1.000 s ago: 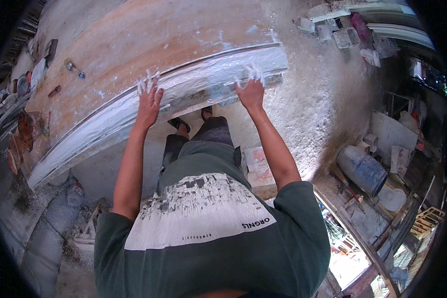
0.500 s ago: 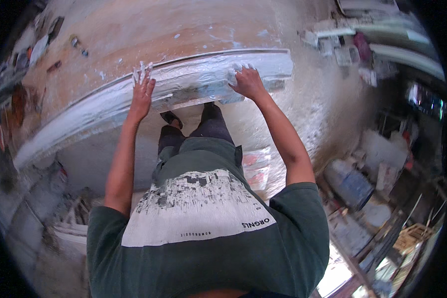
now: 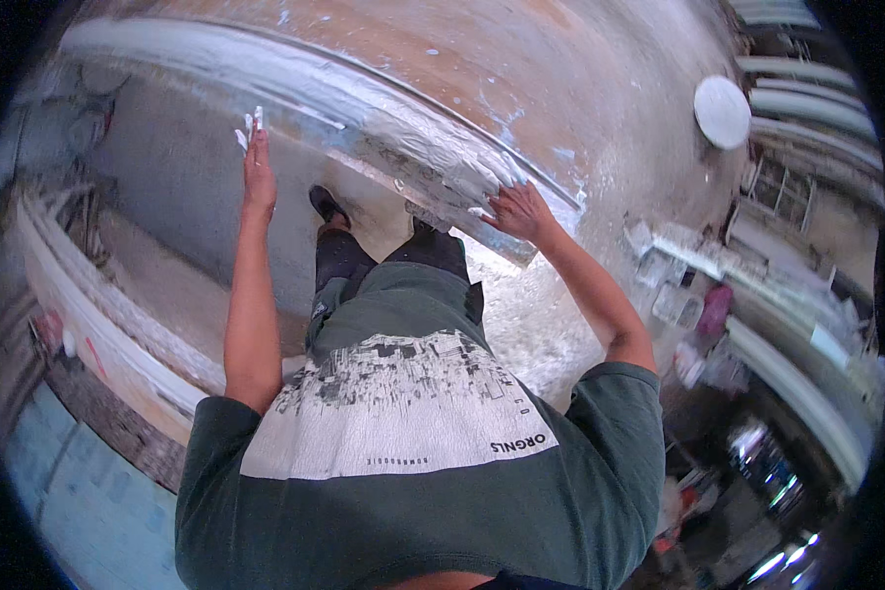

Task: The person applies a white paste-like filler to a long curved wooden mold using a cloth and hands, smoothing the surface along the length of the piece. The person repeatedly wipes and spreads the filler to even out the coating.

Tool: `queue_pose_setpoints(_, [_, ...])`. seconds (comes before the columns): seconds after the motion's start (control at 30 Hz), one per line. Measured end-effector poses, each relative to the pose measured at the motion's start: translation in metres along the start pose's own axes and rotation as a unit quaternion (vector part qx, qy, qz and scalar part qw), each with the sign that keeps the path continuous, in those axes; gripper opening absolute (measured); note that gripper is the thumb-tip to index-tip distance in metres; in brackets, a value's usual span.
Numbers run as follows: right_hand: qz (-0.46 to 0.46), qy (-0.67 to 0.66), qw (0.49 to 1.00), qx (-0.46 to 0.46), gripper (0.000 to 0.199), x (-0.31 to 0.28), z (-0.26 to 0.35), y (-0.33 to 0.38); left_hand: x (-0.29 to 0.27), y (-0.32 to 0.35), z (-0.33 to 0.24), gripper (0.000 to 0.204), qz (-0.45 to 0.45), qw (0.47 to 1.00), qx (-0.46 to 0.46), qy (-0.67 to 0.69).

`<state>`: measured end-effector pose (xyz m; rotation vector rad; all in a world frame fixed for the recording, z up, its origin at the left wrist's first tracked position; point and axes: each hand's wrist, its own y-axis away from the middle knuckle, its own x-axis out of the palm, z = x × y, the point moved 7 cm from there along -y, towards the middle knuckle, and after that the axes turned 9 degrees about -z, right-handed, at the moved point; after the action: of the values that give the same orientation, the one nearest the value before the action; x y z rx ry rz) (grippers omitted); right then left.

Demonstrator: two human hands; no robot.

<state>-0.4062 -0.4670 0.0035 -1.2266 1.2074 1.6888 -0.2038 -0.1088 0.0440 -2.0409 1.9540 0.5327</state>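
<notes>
Clearly | shirt (image 3: 413,521): black lettering (image 3: 518,446) | right hand (image 3: 521,211): on whitened strip (image 3: 408,133)

A dark green, short-sleeved cloth T-shirt (image 3: 403,526); on its front, a broad, white, crackled printed panel (image 3: 364,442), its waistward side broken by black and grey blotches, with dark lettering along its edges; loose sleeves (image 3: 615,408); dark, nearly black cloth legwear (image 3: 428,254); dark footwear (image 3: 327,206); white, pasty smears on the fingertips of the left hand (image 3: 257,175) and right hand (image 3: 523,210).
</notes>
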Motion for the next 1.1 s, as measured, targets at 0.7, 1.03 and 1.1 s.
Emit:
queue_pose_setpoints(0.7, [0.057, 0.140, 0.980, -0.126, 0.055, 0.025, -0.027, 0.021, -0.093, 0.195, 0.099, 0.063, -0.230, 0.933, -0.252, 0.118])
queue_pose_setpoints(1.03, [0.033, 0.159, 0.970, -0.180, 0.056, -0.003, 0.032, -0.063, -0.084, 0.187, 0.085, 0.064, -0.233, 0.930, -0.247, 0.139])
queue_pose_setpoints(1.1, [0.023, 0.166, 0.966, -0.195, 0.055, -0.011, 0.048, -0.100, -0.081, 0.186, 0.081, 0.065, -0.229, 0.931, -0.247, 0.142])
